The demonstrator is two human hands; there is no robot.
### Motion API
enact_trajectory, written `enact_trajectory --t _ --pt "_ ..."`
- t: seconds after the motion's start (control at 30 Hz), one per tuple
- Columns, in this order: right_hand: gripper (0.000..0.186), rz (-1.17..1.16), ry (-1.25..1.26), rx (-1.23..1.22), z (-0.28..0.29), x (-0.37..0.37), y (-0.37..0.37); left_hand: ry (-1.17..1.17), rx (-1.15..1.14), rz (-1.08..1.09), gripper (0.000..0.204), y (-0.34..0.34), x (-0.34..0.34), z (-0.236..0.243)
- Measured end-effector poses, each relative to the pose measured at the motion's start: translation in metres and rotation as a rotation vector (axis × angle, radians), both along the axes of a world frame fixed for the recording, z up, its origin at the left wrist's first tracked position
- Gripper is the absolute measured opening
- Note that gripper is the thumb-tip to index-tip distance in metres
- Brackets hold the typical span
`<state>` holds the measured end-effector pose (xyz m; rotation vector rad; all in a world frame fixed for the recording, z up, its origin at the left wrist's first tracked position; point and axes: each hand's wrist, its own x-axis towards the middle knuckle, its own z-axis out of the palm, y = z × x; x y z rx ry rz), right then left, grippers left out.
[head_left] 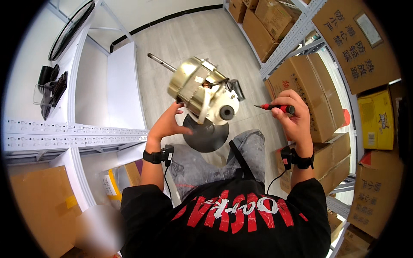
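Note:
A fan motor with a gold-coloured metal housing, a white rear part and a long shaft sits in front of me, above a round black base. What joins the motor to the base is hidden. My left hand is beside the motor's lower left, thumb and fingers spread. Its fingertips reach the housing's lower edge; whether they press on it, I cannot tell. To the right, my right hand grips a red and black screwdriver. Its tip points left toward the motor, clear of it.
White metal shelving stands at my left, with a round black fan grille and small black items on it. On the right, a rack holds cardboard boxes and a yellow box. Grey floor lies between.

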<state>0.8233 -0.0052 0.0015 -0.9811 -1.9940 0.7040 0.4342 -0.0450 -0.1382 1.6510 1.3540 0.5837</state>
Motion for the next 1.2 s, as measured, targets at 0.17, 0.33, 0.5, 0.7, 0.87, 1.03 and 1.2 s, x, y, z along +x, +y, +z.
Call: enact_trajectory --t 0.17,0.33,0.5,0.7,0.87,1.03,1.2 --pt "0.016 -0.013 0.085 0.100 -0.020 0.010 -0.014 -0.152 0.355 0.103 0.125 -0.003 -0.003 -0.015" --pt "0.016 -0.050 0.290 0.147 -0.041 0.009 -0.052 -0.231 0.541 0.317 0.125 -0.019 0.026 0.016" --pt "0.013 -0.057 0.451 0.159 -0.051 0.013 -0.083 -0.220 0.674 0.474 0.103 -0.035 0.073 0.042" --pt "0.011 -0.047 0.597 0.195 -0.057 0.009 -0.110 -0.161 0.707 0.689 0.106 -0.031 0.098 0.046" --pt "0.012 -0.076 0.533 0.246 -0.065 0.006 -0.114 -0.215 0.648 0.610 0.111 -0.014 0.098 0.013" --pt "0.017 -0.025 0.552 0.211 -0.061 -0.002 -0.108 -0.235 0.582 0.534 0.076 -0.007 0.099 0.000" --pt "0.020 -0.069 0.299 0.256 -0.051 -0.013 -0.100 -0.179 0.541 0.483 0.047 -0.013 0.099 0.015"
